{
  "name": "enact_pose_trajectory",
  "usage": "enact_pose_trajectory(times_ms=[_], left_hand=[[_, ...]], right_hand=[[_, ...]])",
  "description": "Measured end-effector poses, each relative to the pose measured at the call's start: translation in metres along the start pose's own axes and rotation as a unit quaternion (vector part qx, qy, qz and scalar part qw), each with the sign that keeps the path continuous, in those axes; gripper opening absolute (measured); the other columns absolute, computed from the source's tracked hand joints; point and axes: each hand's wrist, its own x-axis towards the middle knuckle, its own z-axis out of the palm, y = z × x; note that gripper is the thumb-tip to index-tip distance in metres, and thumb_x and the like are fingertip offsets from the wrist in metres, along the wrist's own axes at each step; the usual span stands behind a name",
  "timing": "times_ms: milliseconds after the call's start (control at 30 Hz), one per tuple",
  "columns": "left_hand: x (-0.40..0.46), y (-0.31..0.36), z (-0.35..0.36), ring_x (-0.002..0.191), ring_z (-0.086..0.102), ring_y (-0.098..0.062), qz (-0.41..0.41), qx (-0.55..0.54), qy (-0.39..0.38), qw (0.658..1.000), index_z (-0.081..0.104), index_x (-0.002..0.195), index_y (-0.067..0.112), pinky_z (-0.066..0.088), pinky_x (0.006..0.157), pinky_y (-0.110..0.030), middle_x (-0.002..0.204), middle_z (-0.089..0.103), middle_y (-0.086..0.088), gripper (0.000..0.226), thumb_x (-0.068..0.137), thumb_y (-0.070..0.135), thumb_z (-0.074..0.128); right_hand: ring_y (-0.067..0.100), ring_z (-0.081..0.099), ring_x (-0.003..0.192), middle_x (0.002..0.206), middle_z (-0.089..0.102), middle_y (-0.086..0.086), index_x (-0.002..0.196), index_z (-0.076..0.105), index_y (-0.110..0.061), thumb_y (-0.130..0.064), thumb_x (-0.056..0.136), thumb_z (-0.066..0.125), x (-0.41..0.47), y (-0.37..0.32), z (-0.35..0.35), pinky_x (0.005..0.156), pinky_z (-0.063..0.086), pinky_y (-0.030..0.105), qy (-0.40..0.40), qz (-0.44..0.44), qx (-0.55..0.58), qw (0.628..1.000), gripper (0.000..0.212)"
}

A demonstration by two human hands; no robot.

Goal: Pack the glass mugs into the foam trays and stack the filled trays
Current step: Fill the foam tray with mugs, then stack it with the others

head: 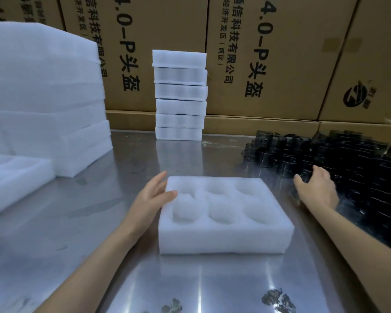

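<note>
Our left hand [155, 195] lies flat, fingers straight, against the left edge of the empty foam tray [224, 236]. To its right, our right hand [317, 188] reaches, fingers spread, onto the dark glass mugs [339, 159]. We should lift one mug by its body and seat it squarely in a pocket.

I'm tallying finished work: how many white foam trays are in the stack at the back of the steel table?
6, in one column of white foam trays at the back centre of the steel table, against the cardboard boxes: bottom tray on the tabletop, five more above. Their contents are hidden.
</note>
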Motion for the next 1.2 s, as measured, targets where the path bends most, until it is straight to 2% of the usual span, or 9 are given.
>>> enact_pose_trajectory(times_ms=[167, 333, 433, 600, 767, 867, 967, 1033, 1200], left_hand=[[0.000, 0.000, 0.001, 0.124, 0.050, -0.011, 0.011, 0.009, -0.020, 1.000, 0.040, 0.142, 0.017, 0.038, 0.108, -0.036, 0.136, 0.051, 0.002, 0.077, 0.072, 0.018, 0.073], [0.003, -0.004, 0.002, 0.093, 0.060, 0.015, 0.037, 0.019, -0.026, 0.999, 0.053, 0.117, 0.031, 0.047, 0.072, -0.006, 0.100, 0.065, 0.028, 0.040, 0.088, 0.004, 0.060], [0.003, -0.004, 0.002, 0.088, 0.063, 0.013, 0.041, 0.035, -0.033, 0.998, 0.056, 0.105, 0.036, 0.046, 0.066, -0.005, 0.091, 0.068, 0.032, 0.036, 0.089, 0.003, 0.058], [0.004, -0.005, 0.001, 0.090, 0.061, 0.014, 0.047, 0.059, -0.048, 0.996, 0.055, 0.106, 0.039, 0.046, 0.067, -0.004, 0.094, 0.066, 0.035, 0.037, 0.089, 0.007, 0.060], [0.004, -0.006, 0.000, 0.094, 0.063, 0.009, 0.052, 0.073, -0.050, 0.995, 0.055, 0.113, 0.036, 0.047, 0.069, -0.007, 0.099, 0.068, 0.029, 0.035, 0.089, 0.011, 0.060], [0.003, -0.005, 0.000, 0.096, 0.062, 0.009, 0.061, 0.074, -0.052, 0.994, 0.055, 0.123, 0.025, 0.046, 0.071, -0.006, 0.103, 0.070, 0.019, 0.037, 0.090, 0.009, 0.059], [0.003, -0.003, 0.000, 0.096, 0.052, 0.024, 0.061, 0.078, -0.041, 0.994, 0.050, 0.132, 0.022, 0.039, 0.071, 0.003, 0.113, 0.056, 0.028, 0.043, 0.091, 0.012, 0.058], [0.004, -0.002, 0.000, 0.101, 0.050, 0.021, 0.053, 0.089, -0.038, 0.994, 0.050, 0.132, 0.026, 0.038, 0.074, 0.003, 0.116, 0.054, 0.029, 0.042, 0.092, 0.013, 0.055], [0.003, -0.002, 0.000, 0.125, 0.049, -0.003, 0.052, 0.071, -0.063, 0.994, 0.050, 0.135, 0.020, 0.039, 0.108, -0.030, 0.136, 0.055, 0.008, 0.044, 0.093, 0.010, 0.052]], right_hand=[[0.033, 0.036, 0.121, 0.127, 0.042, 0.012, 0.108, 0.058, -0.012, -0.049, 0.089, 0.056, -0.002, -0.002, 0.001, 0.081, 0.043, 0.046, 0.046, 0.009, -0.016, 0.999, 0.041], [0.032, 0.049, 0.104, 0.120, 0.052, 0.010, 0.083, 0.055, -0.017, -0.041, 0.088, 0.058, -0.016, 0.001, -0.005, 0.077, 0.042, 0.039, 0.036, -0.005, 0.028, 0.999, 0.024], [0.022, 0.053, 0.086, 0.101, 0.064, 0.006, 0.090, 0.056, -0.018, -0.043, 0.084, 0.064, -0.027, -0.006, -0.017, 0.070, 0.041, 0.034, 0.055, -0.025, 0.115, 0.992, 0.027], [0.000, 0.055, 0.092, 0.109, 0.056, -0.012, 0.129, 0.049, -0.024, -0.044, 0.077, 0.073, -0.061, -0.064, -0.059, 0.082, 0.045, 0.023, 0.037, -0.141, 0.327, 0.934, 0.060], [0.007, 0.058, 0.096, 0.111, 0.062, -0.007, 0.118, 0.061, -0.027, -0.043, 0.072, 0.074, -0.117, -0.134, -0.055, 0.085, 0.046, 0.024, -0.097, -0.274, 0.301, 0.908, 0.050], [0.002, 0.053, 0.097, 0.110, 0.057, -0.014, 0.121, 0.057, -0.028, -0.048, 0.073, 0.074, -0.137, -0.161, -0.037, 0.079, 0.040, 0.018, -0.142, -0.299, 0.260, 0.907, 0.055], [0.004, 0.052, 0.102, 0.110, 0.052, -0.014, 0.126, 0.054, -0.027, -0.050, 0.075, 0.072, -0.142, -0.168, -0.023, 0.084, 0.041, 0.021, -0.181, -0.296, 0.221, 0.911, 0.059], [0.005, 0.052, 0.103, 0.110, 0.052, -0.013, 0.127, 0.053, -0.028, -0.051, 0.074, 0.073, -0.142, -0.168, -0.020, 0.086, 0.042, 0.025, -0.195, -0.304, 0.198, 0.911, 0.061], [0.009, 0.055, 0.105, 0.112, 0.057, -0.009, 0.129, 0.056, -0.029, -0.052, 0.072, 0.075, -0.143, -0.165, -0.020, 0.088, 0.046, 0.029, -0.220, -0.319, 0.168, 0.906, 0.064]])
